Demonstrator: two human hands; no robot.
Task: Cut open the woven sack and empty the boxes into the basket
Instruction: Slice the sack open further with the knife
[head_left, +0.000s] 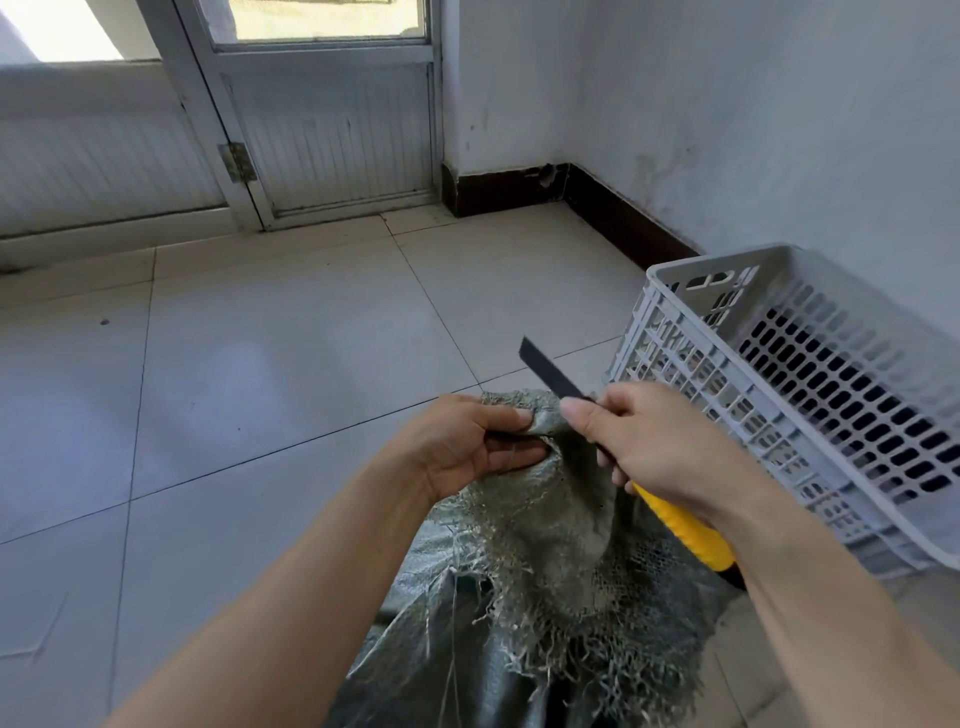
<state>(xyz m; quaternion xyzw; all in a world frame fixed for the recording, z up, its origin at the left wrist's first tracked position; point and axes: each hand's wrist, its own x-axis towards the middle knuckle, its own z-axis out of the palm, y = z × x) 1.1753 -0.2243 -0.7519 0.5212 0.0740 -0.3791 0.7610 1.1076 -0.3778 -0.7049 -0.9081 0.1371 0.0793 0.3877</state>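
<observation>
View from the head camera, largest item first.

(a) Tiled floor (260, 389): it carries everything I see and spreads beyond and to the left of both hands.

(b) Woven sack (519, 597): grey-green, it lies below and between my operator's forearms, with its frayed, gathered mouth raised to the hands. I judge the neck is lifted to draw the weave taut and away from the contents before cutting. No boxes show; I presume they are inside, under the cloth.

(c) Basket (722, 255): a grey perforated crate just right of the right hand, by the wall, its open top turned toward the sack. I take that placing as readiness for tipping. The part of the interior I can see holds nothing.

(d) Left hand (467, 447): thumb and fingers pinch a fold of the sack's mouth. Something dark sits in the pinch, and I cannot tell what it is.

(e) Right hand (654, 441): fingers are curled round the utility knife (685, 525), thumb up along the spine, yellow handle trailing back under the wrist.

(f) Blade (548, 369): black and extended, it points up and away from the right hand, above the pinched fold. It appears clear of the cloth, so I judge the cut is not yet begun here.
</observation>
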